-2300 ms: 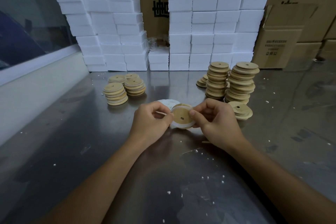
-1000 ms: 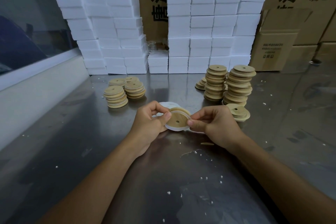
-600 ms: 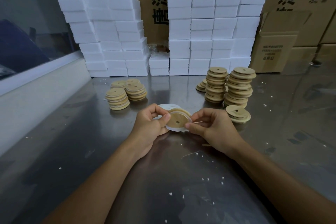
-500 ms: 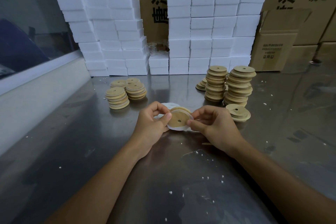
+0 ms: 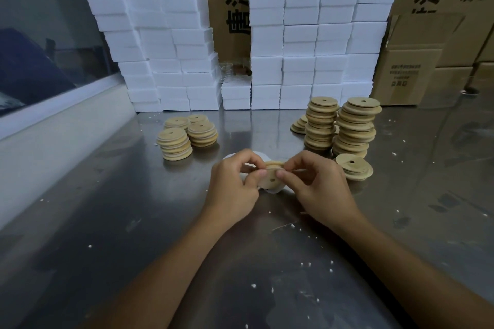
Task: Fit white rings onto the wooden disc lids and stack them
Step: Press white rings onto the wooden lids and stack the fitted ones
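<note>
The near half of the steel counter (image 5: 112, 243) lies open, dotted with white crumbs. At mid-counter the left hand (image 5: 232, 187) and right hand (image 5: 318, 186) pinch one wooden disc lid (image 5: 270, 178) from both sides, its flat face tilted toward the camera, a white ring (image 5: 272, 191) showing under its lower edge. Farther off, short lid stacks (image 5: 175, 144) stand left, tall stacks (image 5: 354, 127) right, before a wall of white foam blocks (image 5: 299, 43).

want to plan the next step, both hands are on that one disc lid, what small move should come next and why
Probably work the white ring the rest of the way round the wooden disc lid. Both the left hand and right hand pinch its rim, and the ring shows loose below its lower edge.
</note>
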`<state>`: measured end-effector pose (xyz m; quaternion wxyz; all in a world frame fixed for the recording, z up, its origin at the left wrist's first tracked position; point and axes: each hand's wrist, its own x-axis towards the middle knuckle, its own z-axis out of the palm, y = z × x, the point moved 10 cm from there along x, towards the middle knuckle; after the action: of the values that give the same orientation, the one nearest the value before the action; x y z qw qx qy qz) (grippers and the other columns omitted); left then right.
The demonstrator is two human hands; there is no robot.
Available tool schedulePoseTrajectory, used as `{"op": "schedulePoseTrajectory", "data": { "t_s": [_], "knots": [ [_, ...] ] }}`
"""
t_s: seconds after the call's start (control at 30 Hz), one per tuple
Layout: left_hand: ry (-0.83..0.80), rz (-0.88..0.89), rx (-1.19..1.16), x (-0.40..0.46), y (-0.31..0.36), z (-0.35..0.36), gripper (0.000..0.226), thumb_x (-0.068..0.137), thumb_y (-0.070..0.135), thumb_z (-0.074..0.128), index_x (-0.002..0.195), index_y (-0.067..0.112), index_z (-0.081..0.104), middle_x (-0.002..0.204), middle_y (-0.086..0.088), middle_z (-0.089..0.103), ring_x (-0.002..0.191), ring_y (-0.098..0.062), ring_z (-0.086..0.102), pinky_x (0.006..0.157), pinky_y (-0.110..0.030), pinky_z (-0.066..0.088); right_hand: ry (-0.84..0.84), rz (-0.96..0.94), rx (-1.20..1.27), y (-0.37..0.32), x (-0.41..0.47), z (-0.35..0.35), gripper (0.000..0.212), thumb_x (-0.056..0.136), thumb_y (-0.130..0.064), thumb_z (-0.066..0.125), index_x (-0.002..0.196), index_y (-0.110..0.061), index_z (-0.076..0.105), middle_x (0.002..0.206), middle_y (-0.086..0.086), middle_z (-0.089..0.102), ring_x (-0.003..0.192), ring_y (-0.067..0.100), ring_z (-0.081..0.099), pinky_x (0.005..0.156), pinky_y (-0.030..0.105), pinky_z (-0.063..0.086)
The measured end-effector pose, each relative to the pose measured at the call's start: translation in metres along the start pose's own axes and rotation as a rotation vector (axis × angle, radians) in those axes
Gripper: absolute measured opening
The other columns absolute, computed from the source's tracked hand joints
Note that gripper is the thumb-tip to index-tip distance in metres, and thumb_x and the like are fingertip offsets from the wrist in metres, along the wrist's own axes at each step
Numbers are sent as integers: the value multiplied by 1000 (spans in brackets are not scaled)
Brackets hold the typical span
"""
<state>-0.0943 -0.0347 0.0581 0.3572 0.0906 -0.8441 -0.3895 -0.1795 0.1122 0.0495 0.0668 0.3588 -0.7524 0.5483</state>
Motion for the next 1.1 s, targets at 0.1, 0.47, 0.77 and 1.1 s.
{"op": "schedulePoseTrajectory", "data": {
  "t_s": [0.1, 0.47, 0.77, 1.1],
  "knots": [
    [-11, -1, -9, 1, 0, 1, 14, 82, 8, 72, 78, 19, 66, 88, 4, 70, 81, -2, 66, 71, -25, 55, -23, 44, 34, 5, 3, -1, 8, 81, -16, 81, 82, -12, 73, 78, -3, 76, 73, 5, 73, 69, 31, 61],
    [-27, -114, -217, 1, -15, 3, 27, 82, -2, 70, 73, 22, 64, 89, -1, 71, 85, -15, 71, 68, -36, 62, -100, 102, 200, 13, 6, -2, 10, 76, -10, 82, 83, -7, 76, 79, 0, 78, 74, 15, 75, 70, 22, 60],
    [-36, -269, -403, -2, -32, 7, 35, 84, -5, 67, 67, 24, 64, 80, -4, 72, 82, -18, 73, 59, -32, 60, -169, 164, 196, 20, 3, 6, 11, 77, -8, 82, 76, -17, 75, 76, -1, 77, 69, 10, 73, 63, 16, 54],
    [-51, -373, -544, -6, -38, 14, 24, 88, -8, 61, 73, 11, 61, 75, -1, 72, 76, -18, 74, 60, -30, 59, -168, 363, 387, 35, -1, 5, 8, 75, 0, 82, 80, 0, 75, 81, 16, 76, 71, 21, 72, 67, 24, 60]
  ]
}}
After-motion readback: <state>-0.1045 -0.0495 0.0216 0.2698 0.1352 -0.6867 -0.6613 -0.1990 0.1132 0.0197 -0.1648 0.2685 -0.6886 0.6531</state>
